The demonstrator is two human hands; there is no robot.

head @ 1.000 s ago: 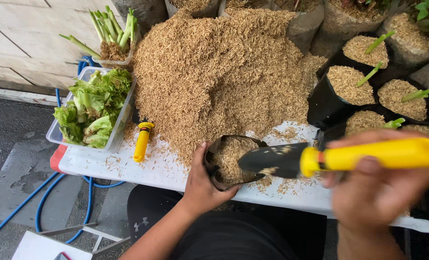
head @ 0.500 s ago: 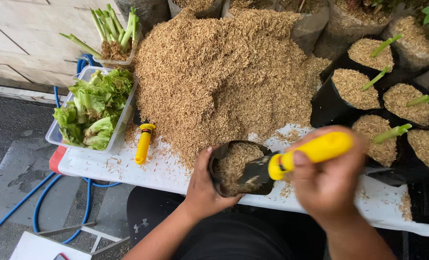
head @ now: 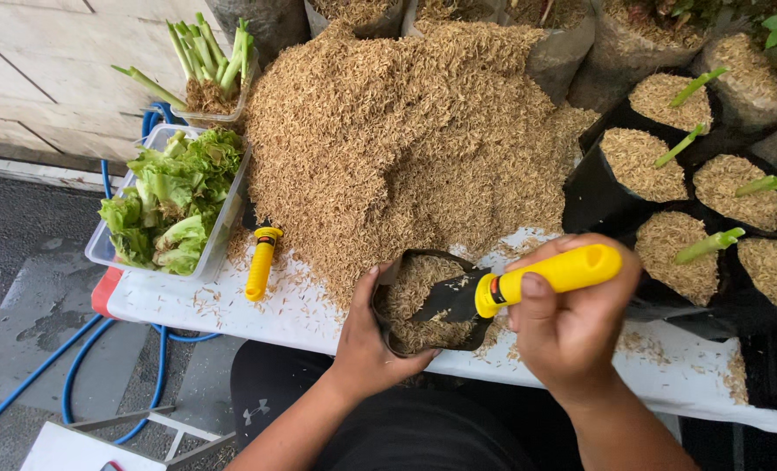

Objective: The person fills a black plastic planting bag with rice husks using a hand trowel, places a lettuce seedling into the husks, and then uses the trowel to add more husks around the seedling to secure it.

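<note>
My left hand [head: 366, 336] grips the rim of a small black grow bag [head: 423, 301] filled with rice husk, at the near edge of the white table [head: 310, 310]. My right hand [head: 567, 327] holds a trowel [head: 528, 281] with a yellow handle and black blade. The blade tip rests inside the bag on the husk. A large pile of rice husk [head: 406, 131] rises right behind the bag.
A clear tub of lettuce leaves [head: 170, 205] and a tub of green stalks [head: 205, 65] stand at left. A second yellow-handled tool [head: 260, 262] lies beside them. Several filled black bags with green stalks [head: 694, 192] stand at right. A blue hose [head: 83, 366] runs below.
My right hand swung the trowel in from the right and lowered its blade into the bag. My left hand has kept hold of the bag's rim.
</note>
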